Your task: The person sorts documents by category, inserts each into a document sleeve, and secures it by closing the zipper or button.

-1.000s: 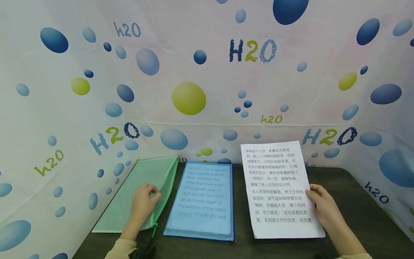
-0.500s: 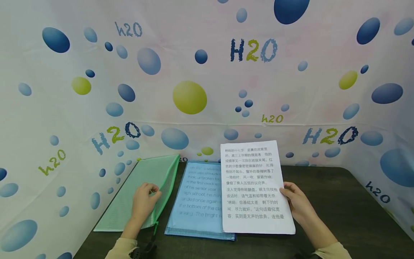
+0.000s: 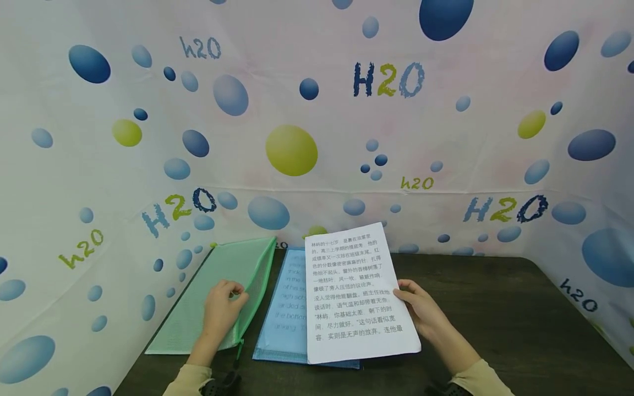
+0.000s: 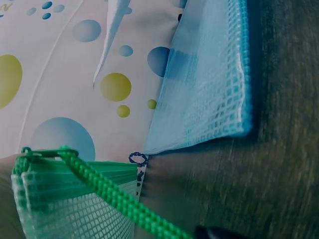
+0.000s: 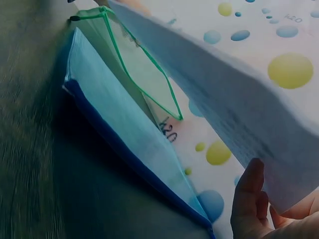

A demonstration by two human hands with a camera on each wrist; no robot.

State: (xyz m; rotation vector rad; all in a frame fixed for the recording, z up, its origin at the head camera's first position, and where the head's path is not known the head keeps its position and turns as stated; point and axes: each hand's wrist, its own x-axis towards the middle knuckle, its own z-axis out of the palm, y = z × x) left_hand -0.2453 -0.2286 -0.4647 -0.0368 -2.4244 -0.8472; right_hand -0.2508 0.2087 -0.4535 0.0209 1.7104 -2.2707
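Note:
My left hand pinches the upper layer of a green mesh zipper pouch near its right edge, and the pouch's mouth gapes on that side. A green zipper cord hangs from its near corner. My right hand grips a white printed paper by its right edge, thumb on the front face. The paper is raised and slightly tilted, in front of a blue zipper pouch, hiding much of it. English print shows through the blue pouch.
A dark wood-grain table lies beneath everything. Behind it hangs a white backdrop with blue and green dots and H2O lettering, which also runs along both sides.
My right hand has carried the paper leftward from the right of the blue pouch until it overlaps that pouch, and the paper has tilted a little. My left hand stays put on the green pouch.

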